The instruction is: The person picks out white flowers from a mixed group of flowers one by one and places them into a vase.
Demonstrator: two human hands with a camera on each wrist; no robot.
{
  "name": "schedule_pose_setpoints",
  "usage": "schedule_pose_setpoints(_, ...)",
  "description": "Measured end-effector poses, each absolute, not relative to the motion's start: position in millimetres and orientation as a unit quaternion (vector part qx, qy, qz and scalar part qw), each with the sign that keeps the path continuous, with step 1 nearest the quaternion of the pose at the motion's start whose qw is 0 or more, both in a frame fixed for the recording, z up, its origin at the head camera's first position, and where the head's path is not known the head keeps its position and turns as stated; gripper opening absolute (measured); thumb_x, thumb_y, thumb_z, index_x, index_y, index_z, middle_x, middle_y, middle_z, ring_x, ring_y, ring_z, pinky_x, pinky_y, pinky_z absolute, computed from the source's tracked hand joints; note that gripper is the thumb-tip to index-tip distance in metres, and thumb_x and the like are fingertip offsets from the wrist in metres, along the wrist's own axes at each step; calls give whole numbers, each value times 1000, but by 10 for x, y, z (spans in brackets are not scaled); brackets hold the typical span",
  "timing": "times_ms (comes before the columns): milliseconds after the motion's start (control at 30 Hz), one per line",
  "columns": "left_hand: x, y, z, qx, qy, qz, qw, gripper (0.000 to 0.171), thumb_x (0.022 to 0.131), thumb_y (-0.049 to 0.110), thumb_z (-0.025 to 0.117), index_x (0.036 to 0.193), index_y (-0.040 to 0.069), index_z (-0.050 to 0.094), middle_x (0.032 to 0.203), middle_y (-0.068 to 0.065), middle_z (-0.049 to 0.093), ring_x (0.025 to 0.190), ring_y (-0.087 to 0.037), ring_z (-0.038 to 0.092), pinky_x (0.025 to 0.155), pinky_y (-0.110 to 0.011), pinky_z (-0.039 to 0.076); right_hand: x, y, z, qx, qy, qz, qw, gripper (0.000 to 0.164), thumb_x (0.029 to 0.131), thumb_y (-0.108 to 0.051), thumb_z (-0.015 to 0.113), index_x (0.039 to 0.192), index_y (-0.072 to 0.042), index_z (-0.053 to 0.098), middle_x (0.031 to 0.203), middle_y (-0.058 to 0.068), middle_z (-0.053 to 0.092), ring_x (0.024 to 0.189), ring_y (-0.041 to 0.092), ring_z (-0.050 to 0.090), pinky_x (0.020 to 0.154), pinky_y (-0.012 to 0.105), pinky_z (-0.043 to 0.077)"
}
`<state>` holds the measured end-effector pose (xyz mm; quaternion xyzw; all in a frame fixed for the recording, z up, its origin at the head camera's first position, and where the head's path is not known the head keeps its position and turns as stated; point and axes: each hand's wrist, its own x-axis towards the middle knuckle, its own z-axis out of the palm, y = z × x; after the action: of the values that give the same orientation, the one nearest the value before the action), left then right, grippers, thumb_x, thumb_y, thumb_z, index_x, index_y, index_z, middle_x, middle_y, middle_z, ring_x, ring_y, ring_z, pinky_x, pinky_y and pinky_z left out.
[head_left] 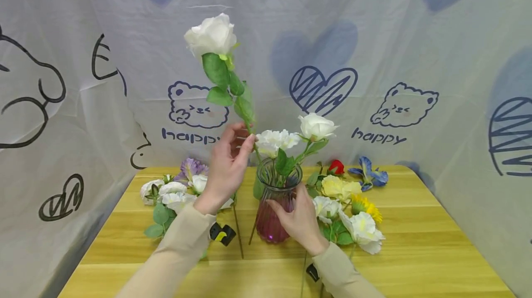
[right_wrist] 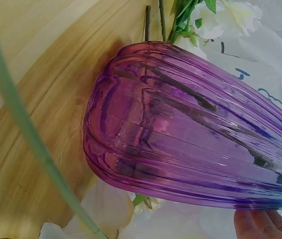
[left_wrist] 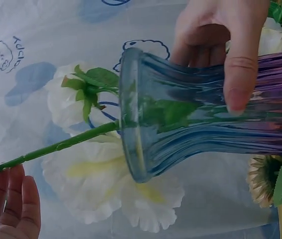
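My left hand (head_left: 228,164) pinches the green stem of a tall white rose (head_left: 213,35), which leans left above the vase. In the left wrist view that stem (left_wrist: 63,143) runs from the fingertips to the vase mouth. My right hand (head_left: 301,219) grips the ribbed glass vase (head_left: 272,215) at its side, thumb in front and fingers partly hidden behind. The glass is bluish at the neck and pink-purple lower down. A white ruffled flower (head_left: 277,142) and a shorter white rose (head_left: 317,127) stand in it. Stem ends show through the purple glass (right_wrist: 180,144) in the right wrist view.
White flowers (head_left: 176,196) and a purple flower (head_left: 191,168) lie on the wooden table (head_left: 399,261) at left. At right lie a yellow flower (head_left: 338,188), a red rose (head_left: 335,167), a blue flower (head_left: 369,173) and white flowers (head_left: 363,232). A printed cloth hangs behind.
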<state>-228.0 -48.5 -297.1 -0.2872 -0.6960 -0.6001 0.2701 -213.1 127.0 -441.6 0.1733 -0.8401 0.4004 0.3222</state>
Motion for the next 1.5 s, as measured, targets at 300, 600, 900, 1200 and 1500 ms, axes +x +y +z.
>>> schedule_pose_setpoints(300,-2253,-375,-3151,-313,-737,-542,255,21,95,7,55,114,-1,54,97,-17,64,84,-28,65,75,-36,57,-2128,1279,-4430,170,-841,409,312,72,80,-40,73,135,-7,40,116,8,56,105,21,58,86,38,53)
schedule_pose_setpoints(600,-2226,-382,-3422,-308,-803,-430,274,18,95,11,54,111,1,57,97,-7,64,88,-17,63,80,-30,54,-2131,1288,-4433,180,-839,396,326,77,80,-39,73,139,-6,37,119,10,55,107,24,57,86,42,52)
schedule_pose_setpoints(900,-2315,-407,-3514,-281,-824,-398,288,13,93,10,56,104,2,58,93,-7,65,86,-21,61,78,-37,53,-2132,1291,-4407,191,-837,399,321,78,81,-39,72,142,-8,34,123,11,54,109,25,56,88,43,51)
schedule_pose_setpoints(1200,-2421,-420,-3454,-239,-841,-430,225,16,89,10,59,104,6,58,95,-8,66,91,-23,61,80,-42,51,-2136,1289,-4399,188,-839,398,321,78,80,-39,73,142,-9,35,121,9,55,108,23,57,87,41,52)
schedule_pose_setpoints(1500,-2416,-512,-3374,-183,-816,-519,175,18,92,13,55,110,8,55,94,-7,65,97,-21,61,68,-34,54,-2152,1293,-4413,193,-837,400,320,77,80,-38,73,142,-10,35,122,9,54,108,24,57,87,41,53)
